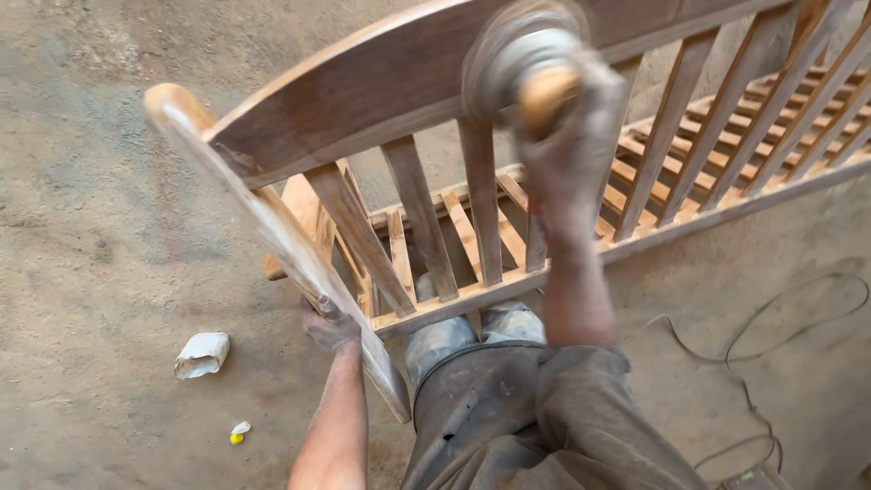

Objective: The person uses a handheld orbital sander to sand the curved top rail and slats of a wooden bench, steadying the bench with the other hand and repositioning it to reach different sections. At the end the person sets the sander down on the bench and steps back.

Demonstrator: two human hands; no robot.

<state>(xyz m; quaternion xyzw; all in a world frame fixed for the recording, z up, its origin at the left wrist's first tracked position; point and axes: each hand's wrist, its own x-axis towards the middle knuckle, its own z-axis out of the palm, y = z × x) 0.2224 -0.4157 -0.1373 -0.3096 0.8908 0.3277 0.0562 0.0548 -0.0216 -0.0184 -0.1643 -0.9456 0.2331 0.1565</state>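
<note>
The wooden slatted frame [435,209] stands tilted on the dusty floor [91,181], its curved top rail running from the rounded corner at upper left toward the upper right, its end post slanting down to the person's legs. The left hand [328,328] reaches straight forward, arm extended, fingers wrapped tight round the lower part of that end post. The right hand [567,150] is raised with the forearm upright, closed about a blurred round sanding tool [522,63] held against the top rail, above the slats. To the left the floor lies wide, with a crumpled paper scrap [201,354] and a small yellow bit [239,432] well apart from the post. On the right, a thin cable [771,349] loops across the floor near the frame's bottom rail.
</note>
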